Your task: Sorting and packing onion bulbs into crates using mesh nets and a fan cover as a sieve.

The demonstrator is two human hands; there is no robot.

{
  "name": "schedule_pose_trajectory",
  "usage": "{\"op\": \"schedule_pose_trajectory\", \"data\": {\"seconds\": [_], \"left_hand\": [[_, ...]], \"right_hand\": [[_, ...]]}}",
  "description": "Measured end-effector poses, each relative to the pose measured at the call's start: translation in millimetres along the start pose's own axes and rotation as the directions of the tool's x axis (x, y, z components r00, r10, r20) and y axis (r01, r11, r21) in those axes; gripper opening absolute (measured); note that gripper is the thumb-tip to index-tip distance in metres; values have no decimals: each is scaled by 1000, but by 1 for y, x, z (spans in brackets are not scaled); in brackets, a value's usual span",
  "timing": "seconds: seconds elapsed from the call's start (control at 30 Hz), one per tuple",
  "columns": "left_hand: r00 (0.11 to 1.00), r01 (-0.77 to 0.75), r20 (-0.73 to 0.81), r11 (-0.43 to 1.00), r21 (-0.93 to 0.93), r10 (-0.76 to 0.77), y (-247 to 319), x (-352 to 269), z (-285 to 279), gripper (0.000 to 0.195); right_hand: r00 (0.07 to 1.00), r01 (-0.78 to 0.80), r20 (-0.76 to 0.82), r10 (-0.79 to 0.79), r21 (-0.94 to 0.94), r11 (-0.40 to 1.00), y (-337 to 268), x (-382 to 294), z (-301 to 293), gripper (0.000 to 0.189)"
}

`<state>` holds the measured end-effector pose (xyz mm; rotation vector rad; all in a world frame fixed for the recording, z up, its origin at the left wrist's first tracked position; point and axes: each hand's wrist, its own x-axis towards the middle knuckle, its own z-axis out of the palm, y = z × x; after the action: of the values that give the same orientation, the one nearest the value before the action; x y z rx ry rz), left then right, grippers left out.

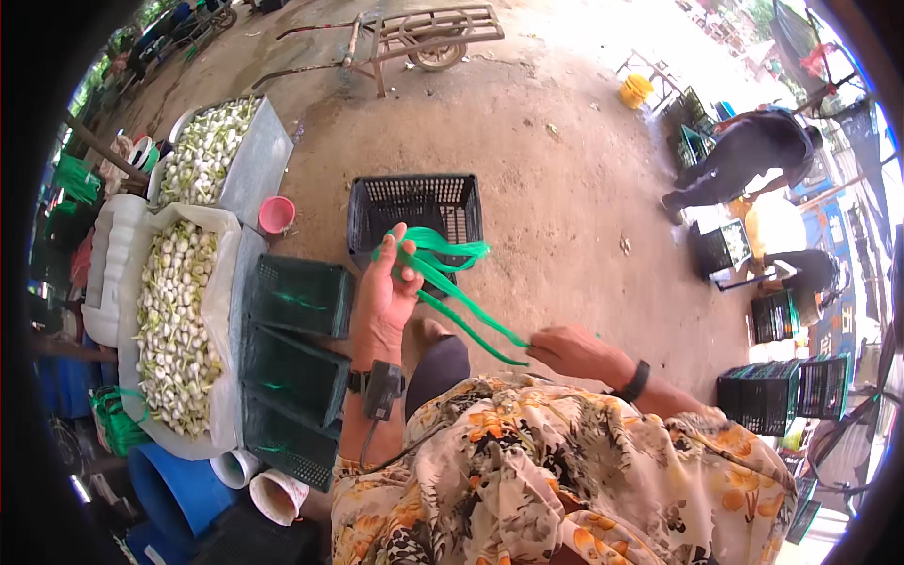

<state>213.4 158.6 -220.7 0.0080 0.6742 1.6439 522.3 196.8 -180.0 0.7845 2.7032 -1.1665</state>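
Observation:
My left hand is raised in front of me, its fingers closed on a bundle of green plastic strands or netting. Two long ends of the green bundle stretch down to the right. My right hand pinches at least one of these ends, partly hiding it. Below and beyond my left hand, a black plastic crate stands on the ground, and the hand and green material cover part of its near side.
At left, a metal tray and a plastic-lined container hold white bulbs with greenish stalks. Dark crates stand beside them, near a pink bucket. A wooden handcart stands ahead. A person bends over crates at right.

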Motion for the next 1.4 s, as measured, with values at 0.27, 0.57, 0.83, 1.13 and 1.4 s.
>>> {"op": "schedule_pose_trajectory", "data": {"seconds": [0.27,0.57,0.83,1.13,1.4], "left_hand": [[965,-220,-117,967,125,235,69,82,22,31],[954,-238,-69,878,416,292,71,86,59,26],[935,-216,-121,807,550,333,-8,55,72,31],[703,-237,-535,864,444,468,-50,13,134,27],[571,-505,-590,811,295,571,-79,45,103,18]], "right_hand": [[930,-356,41,364,-140,924,138,-31,-28,27],[980,-126,-162,114,-65,990,158,165,-105,40],[961,221,4,-276,587,779,-16,282,-155,19],[343,905,-198,-918,-191,380,-21,252,-151,21],[275,918,26,-961,-305,255,20,240,-151,28]]}}
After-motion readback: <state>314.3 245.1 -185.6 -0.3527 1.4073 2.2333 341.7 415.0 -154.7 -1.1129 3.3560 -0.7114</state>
